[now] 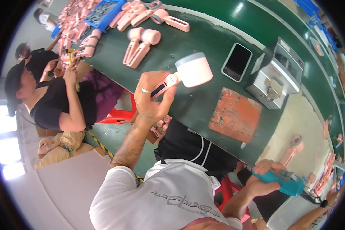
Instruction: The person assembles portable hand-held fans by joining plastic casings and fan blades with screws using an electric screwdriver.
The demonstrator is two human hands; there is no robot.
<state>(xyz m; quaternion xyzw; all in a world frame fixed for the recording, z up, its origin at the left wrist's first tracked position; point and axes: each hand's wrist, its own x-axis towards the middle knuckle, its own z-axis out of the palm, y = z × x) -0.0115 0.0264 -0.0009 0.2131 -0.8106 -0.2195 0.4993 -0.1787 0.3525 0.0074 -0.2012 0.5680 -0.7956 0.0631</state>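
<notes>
Head view: left hand (155, 96) grasps a pink handheld fan (195, 72) one-handed, right hand (261, 181) clasps a teal tool (291, 187); a slackening left grip could drop the fan.

The bench (195, 119) has a dark green top. From the middle of the view, two pink devices (149, 37) lie together on it at eleven o'clock, and behind them more such devices (130, 17) make a loose row. Near this row stands a blue crate (103, 27); toward ten o'clock there is a heap of pink parts (71, 23). At two o'clock lies a phone (237, 63), near a grey metal machine (281, 67). At three o'clock rests a worn reddish plate (235, 115).
</notes>
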